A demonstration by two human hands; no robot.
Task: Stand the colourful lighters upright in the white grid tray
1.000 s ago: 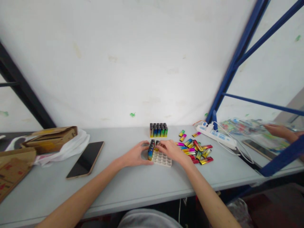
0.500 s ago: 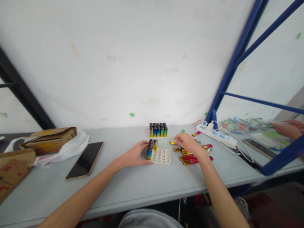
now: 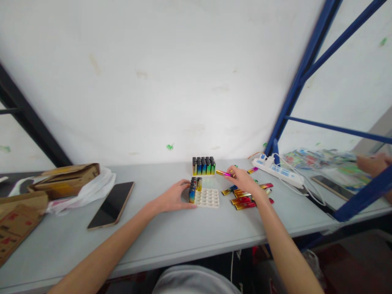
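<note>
My right hand pinches a shiny pink-and-gold lighter, lifted with its gold end pointing left. Below and right of that hand lies a loose pile of metallic lighters in red, gold and blue. My left hand curls round the left side of a white tray with round holes, thumb at the front corner and fingers behind. Several black-topped lighters stand upright in the tray's left column, and a yellow one stands beside them at the back.
Behind, a filled block of upright lighters stands by the wall. A phone and cardboard boxes on a white bag lie left. On the right are a power strip, a blue frame post and another person's hand.
My right hand has picked a pink-and-gold lighter from the pile and moved slightly up with it. My left hand stays at the tray. The other person's hand has shifted.
</note>
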